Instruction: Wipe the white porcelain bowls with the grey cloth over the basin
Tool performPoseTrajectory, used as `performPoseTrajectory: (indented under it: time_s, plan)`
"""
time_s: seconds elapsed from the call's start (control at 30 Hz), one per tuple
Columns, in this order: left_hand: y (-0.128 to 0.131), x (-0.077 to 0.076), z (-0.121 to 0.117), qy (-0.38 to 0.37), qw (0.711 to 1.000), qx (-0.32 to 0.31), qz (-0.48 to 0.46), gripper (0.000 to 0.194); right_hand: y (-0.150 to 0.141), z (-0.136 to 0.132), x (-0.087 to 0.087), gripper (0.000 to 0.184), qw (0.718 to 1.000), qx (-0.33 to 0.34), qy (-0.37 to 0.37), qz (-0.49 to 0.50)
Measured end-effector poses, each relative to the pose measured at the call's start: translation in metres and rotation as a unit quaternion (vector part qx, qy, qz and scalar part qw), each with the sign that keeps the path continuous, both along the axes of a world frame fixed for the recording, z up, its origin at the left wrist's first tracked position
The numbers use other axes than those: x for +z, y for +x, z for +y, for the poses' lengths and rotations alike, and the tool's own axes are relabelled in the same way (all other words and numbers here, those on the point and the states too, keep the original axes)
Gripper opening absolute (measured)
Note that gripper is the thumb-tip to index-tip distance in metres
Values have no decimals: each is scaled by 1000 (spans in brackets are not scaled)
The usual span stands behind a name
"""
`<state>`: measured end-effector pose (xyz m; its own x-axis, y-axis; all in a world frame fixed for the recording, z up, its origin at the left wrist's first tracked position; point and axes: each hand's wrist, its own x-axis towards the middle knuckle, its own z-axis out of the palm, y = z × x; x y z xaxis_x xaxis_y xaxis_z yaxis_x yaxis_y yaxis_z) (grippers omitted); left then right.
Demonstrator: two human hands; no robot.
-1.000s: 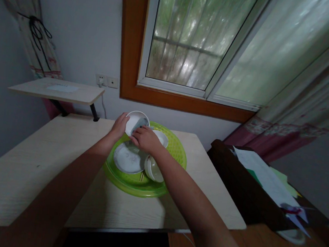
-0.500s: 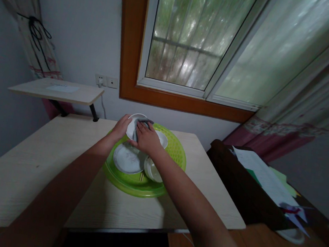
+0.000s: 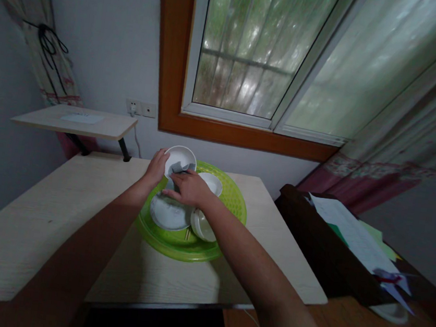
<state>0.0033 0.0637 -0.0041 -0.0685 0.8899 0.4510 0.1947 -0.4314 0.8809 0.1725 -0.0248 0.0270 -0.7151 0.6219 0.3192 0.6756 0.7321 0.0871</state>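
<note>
My left hand (image 3: 156, 167) grips the rim of a small white bowl (image 3: 182, 156), tilted up above a round green tray (image 3: 232, 207). My right hand (image 3: 186, 188) presses a grey cloth (image 3: 178, 168) into the bowl's inside, fingers closed on it. In the tray under my hands lie a white plate (image 3: 168, 213), another white bowl (image 3: 213, 182) behind my right hand, and stacked white bowls (image 3: 201, 225) leaning by my right wrist. Chopsticks (image 3: 187, 233) poke out between plate and bowls.
The tray sits on a pale wooden table (image 3: 38, 216) below a window (image 3: 249, 57). A small raised shelf (image 3: 75, 120) stands at the back left. A dark cabinet (image 3: 322, 243) with papers (image 3: 352, 231) is at the right, close to the table edge.
My right hand has slid the cloth down and back inside the bowl, from covering its mouth to its lower edge. The left hand tilted the bowl slightly more upright.
</note>
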Motion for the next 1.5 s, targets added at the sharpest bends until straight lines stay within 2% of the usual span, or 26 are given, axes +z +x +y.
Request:
performPoseTrajectory:
  time_s: [0.17,0.4,0.53,0.67,0.83,0.97,1.17,1.37,1.5]
  plan:
    - [4,6,-3,-20,998,-56,-17,28,-1,0,-6,76,1000,9,4,12]
    - [10,4,-10,-41,991,-121,-33,31,-1,3,-15,84,995,-94,34,11]
    - [9,-1,-5,-57,994,-93,-8,36,-2,4,-16,87,987,-154,43,8]
    - [5,-2,-1,-33,998,-39,28,31,-6,2,-12,80,984,-172,44,-11]
    - [1,-2,-1,-16,999,0,51,30,-6,-3,-4,68,990,-130,25,-39]
    - [-1,-4,1,-11,998,23,59,32,-4,-2,-3,68,997,-69,0,-28]
    - [-2,-2,2,-12,999,-2,33,31,0,2,-7,71,999,6,-35,26]
    - [3,2,-4,-16,998,-50,25,28,0,5,-14,81,999,10,-30,8]
    - [5,2,-5,-19,998,-61,26,27,0,9,-19,84,1000,-6,-12,5]
